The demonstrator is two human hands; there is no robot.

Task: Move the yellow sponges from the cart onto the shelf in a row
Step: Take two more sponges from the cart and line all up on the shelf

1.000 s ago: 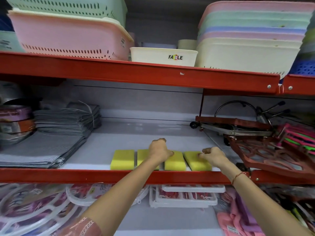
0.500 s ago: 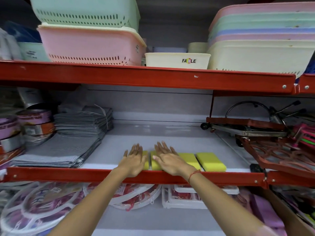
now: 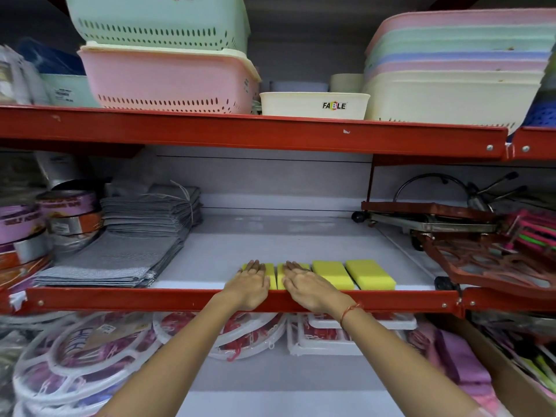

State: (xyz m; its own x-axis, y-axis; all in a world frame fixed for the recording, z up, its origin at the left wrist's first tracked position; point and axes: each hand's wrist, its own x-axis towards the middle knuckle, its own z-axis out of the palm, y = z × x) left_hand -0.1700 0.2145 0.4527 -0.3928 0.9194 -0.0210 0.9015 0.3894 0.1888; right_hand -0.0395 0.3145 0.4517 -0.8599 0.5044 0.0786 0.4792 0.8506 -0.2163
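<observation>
Four yellow sponges (image 3: 332,273) sit in a row at the front edge of the white shelf (image 3: 270,236), just behind its red lip. Left hand (image 3: 249,284) lies flat, fingers spread, on the leftmost; right hand (image 3: 307,285) lies flat on the second; neither grips anything. The two on the right are uncovered. Probably light, soft foam w/ squashy sides, so best pinched across the short sides or nudged by palm. Each block's long axis runs front-to-back, the right pair angled slightly leftward toward the back.
</observation>
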